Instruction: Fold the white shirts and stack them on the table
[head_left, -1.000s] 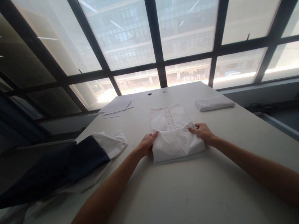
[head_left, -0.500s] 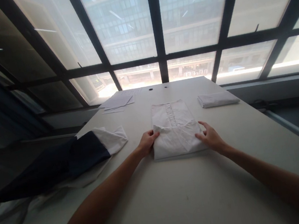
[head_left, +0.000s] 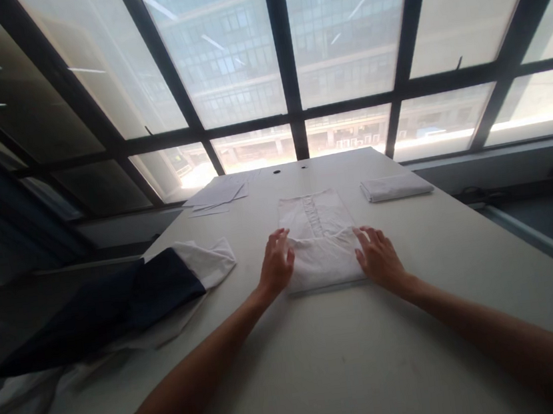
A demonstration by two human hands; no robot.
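A white garment (head_left: 324, 258) lies folded into a flat rectangle on the table, with a gathered strip running down the middle of its far half. My left hand (head_left: 277, 260) rests at its left edge, fingers apart and thumb toward the cloth. At the right edge, my right hand (head_left: 379, 255) has its fingers spread, their tips on or just over the fabric. Neither hand grips the cloth. Whether every fingertip touches it, I cannot tell.
Dark blue and white clothes (head_left: 165, 288) lie heaped on the table's left side. A folded white cloth (head_left: 396, 187) sits at the right, and paper sheets (head_left: 217, 193) lie at the far left. Beyond the white table (head_left: 346, 360) stand large windows (head_left: 232, 51).
Both hands have let go of the garment's side edges and opened. The left hand has turned palm inward, and the right has shifted slightly left onto the edge.
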